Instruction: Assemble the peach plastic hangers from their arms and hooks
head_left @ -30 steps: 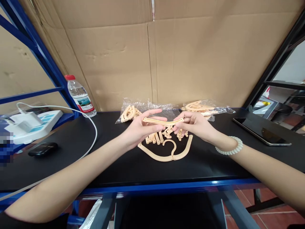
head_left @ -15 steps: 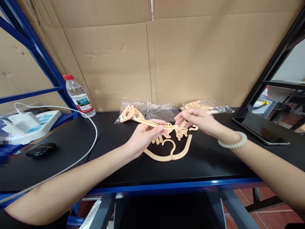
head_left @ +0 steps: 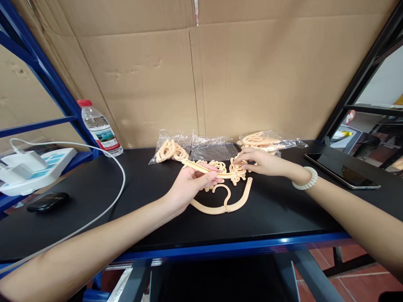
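A red-capped bottle (head_left: 102, 133) is placed at left. Near a clear bag (head_left: 181, 138) of curved parts (head_left: 169, 151), a cream strip (head_left: 204, 170) is clamped between thumb and fingers of the left hand (head_left: 191, 183), held above the black table (head_left: 277, 209). A hanger (head_left: 210, 210) is laid nearer the table's front edge. Loose parts (head_left: 241, 172) are heaped beside, with the right hand (head_left: 258, 162) bent over them; whether any is gripped cannot be told. A phone (head_left: 341, 170) is laid at right.
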A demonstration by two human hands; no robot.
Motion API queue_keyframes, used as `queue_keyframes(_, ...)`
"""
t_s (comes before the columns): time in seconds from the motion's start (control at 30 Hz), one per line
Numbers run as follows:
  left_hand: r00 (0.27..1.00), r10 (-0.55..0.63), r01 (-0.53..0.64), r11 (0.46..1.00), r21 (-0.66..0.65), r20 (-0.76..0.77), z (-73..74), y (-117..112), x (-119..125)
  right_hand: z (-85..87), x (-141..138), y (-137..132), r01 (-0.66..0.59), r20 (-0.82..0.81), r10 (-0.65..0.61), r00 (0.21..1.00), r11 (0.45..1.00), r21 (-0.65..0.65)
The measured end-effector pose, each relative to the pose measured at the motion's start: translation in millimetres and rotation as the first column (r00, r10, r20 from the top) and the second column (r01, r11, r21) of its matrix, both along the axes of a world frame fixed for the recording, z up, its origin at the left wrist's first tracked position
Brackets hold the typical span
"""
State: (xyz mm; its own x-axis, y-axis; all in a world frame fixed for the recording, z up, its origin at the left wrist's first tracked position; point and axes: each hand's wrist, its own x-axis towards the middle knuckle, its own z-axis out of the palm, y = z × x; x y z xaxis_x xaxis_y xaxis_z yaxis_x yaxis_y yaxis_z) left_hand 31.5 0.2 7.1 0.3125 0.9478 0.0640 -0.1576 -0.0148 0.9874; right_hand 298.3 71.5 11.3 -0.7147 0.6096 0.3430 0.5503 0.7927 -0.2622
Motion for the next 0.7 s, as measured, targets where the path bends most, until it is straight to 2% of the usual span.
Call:
queue_keyframes(0.4,1.0,0.019,-0.019,0.998,0.056,-0.007,-2.6,0,0,-7.4,-3,6,-0.056,-0.077,0.059,0.995,0.997,0.046)
queue_keyframes(0.7,0.997,0.052,-0.035,0.966,0.256,-0.06,-1.4,-4,2,3.3,-2,2,-0.039,-0.17,0.057,0.984,0.993,0.108)
